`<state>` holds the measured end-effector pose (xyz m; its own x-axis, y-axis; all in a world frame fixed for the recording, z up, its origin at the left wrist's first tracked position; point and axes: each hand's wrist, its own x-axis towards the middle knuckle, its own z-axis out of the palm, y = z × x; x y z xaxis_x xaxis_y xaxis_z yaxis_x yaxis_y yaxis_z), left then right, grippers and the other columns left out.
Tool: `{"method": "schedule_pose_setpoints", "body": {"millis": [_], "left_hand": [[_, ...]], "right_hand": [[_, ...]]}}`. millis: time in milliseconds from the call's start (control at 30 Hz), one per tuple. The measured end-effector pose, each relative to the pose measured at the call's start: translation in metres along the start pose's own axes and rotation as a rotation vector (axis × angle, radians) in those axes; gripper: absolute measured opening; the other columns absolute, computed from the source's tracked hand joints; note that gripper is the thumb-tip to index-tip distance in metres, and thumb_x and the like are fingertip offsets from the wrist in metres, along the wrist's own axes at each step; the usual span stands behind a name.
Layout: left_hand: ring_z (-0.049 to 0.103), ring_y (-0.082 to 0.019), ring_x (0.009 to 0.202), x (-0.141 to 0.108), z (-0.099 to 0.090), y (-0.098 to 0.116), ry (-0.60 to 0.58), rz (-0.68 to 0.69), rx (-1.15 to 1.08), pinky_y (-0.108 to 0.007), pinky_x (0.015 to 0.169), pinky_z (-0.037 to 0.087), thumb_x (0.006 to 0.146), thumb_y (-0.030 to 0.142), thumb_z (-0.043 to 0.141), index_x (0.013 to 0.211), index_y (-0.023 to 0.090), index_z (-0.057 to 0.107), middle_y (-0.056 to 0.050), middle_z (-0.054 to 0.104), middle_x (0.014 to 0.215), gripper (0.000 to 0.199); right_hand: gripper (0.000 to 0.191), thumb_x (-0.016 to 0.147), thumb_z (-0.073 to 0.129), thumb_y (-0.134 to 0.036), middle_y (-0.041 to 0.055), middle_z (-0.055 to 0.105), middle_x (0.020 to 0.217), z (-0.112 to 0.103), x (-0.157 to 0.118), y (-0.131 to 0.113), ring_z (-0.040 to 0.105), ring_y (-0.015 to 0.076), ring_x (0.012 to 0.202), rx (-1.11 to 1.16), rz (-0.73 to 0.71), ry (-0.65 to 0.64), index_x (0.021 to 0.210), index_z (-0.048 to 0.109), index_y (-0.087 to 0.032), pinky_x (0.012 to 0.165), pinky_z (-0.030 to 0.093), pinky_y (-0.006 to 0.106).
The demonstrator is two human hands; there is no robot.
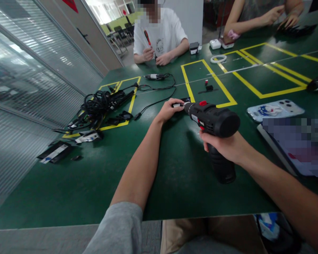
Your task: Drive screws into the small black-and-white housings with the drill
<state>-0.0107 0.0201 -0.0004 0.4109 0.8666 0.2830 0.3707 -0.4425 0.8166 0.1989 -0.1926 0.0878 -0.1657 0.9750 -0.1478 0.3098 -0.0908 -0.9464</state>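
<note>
My right hand (222,144) is wrapped round the grip of a black cordless drill (210,118) with red switches. The drill points forward and left, away from me. At its tip, my left hand (169,111) pinches a small black device with a whitish label (177,105) against the green table. The drill's chuck lies right beside the left fingertips. Whether the bit touches the device is hidden. A black strip (184,100) shows just behind the fingers. Farther back lie a small black part (209,87) and a tiny red-tipped piece (206,82).
A tangle of black cables (98,106) and a black box with a label (54,152) lie left. On the right are a phone (275,109) and a laptop-like slab (278,151). Opposite, a person holds a screwdriver (147,37); another person's hands (291,21) are at far right.
</note>
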Motion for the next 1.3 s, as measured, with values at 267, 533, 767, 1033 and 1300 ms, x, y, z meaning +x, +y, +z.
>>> {"method": "schedule_pose_setpoints", "body": {"millis": [267, 533, 767, 1033, 1300], "left_hand": [[0.059, -0.021, 0.105, 0.0000, -0.0001, 0.0018, 0.010, -0.022, -0.011, -0.037, 0.101, 0.042, 0.069, 0.029, 0.073, 0.101, 0.020, 0.073, -0.004, 0.066, 0.108, 0.033], [0.059, -0.020, 0.104, 0.0003, -0.0002, -0.0019, 0.006, -0.010, -0.021, -0.036, 0.099, 0.043, 0.070, 0.031, 0.073, 0.102, 0.021, 0.073, -0.004, 0.066, 0.109, 0.034], [0.059, -0.021, 0.107, 0.0004, 0.0006, -0.0017, 0.003, 0.002, -0.018, -0.037, 0.102, 0.042, 0.071, 0.030, 0.072, 0.101, 0.021, 0.073, -0.004, 0.067, 0.109, 0.032], [0.059, -0.021, 0.107, 0.0000, -0.0002, 0.0010, -0.002, -0.013, -0.001, -0.037, 0.103, 0.042, 0.071, 0.030, 0.071, 0.102, 0.021, 0.073, -0.004, 0.067, 0.110, 0.032], [0.058, -0.021, 0.109, -0.0004, 0.0004, 0.0013, 0.002, -0.019, -0.026, -0.037, 0.103, 0.042, 0.070, 0.029, 0.071, 0.103, 0.022, 0.072, -0.004, 0.067, 0.110, 0.034]], "right_hand": [[0.009, 0.078, 0.062, -0.025, 0.0001, 0.064, 0.057, -0.0009, -0.0004, -0.0009, 0.061, 0.0176, 0.054, -0.011, -0.003, 0.003, 0.070, 0.060, -0.021, 0.060, 0.048, 0.035], [0.007, 0.078, 0.063, -0.026, 0.0003, 0.065, 0.058, -0.0007, -0.0002, 0.0020, 0.062, 0.0185, 0.055, 0.023, -0.004, -0.010, 0.074, 0.061, -0.021, 0.059, 0.048, 0.035], [0.016, 0.078, 0.061, -0.025, 0.0013, 0.064, 0.056, -0.0012, -0.0008, -0.0020, 0.060, 0.0173, 0.054, -0.034, -0.015, 0.003, 0.063, 0.059, -0.020, 0.059, 0.047, 0.035], [0.009, 0.077, 0.062, -0.024, 0.0009, 0.064, 0.057, -0.0002, -0.0006, 0.0011, 0.061, 0.0182, 0.054, 0.010, -0.007, 0.006, 0.069, 0.060, -0.021, 0.058, 0.047, 0.034], [0.007, 0.077, 0.062, -0.025, 0.0029, 0.066, 0.060, -0.0014, -0.0011, 0.0001, 0.064, 0.0208, 0.057, -0.003, -0.010, 0.000, 0.072, 0.062, -0.020, 0.057, 0.048, 0.035]]}}
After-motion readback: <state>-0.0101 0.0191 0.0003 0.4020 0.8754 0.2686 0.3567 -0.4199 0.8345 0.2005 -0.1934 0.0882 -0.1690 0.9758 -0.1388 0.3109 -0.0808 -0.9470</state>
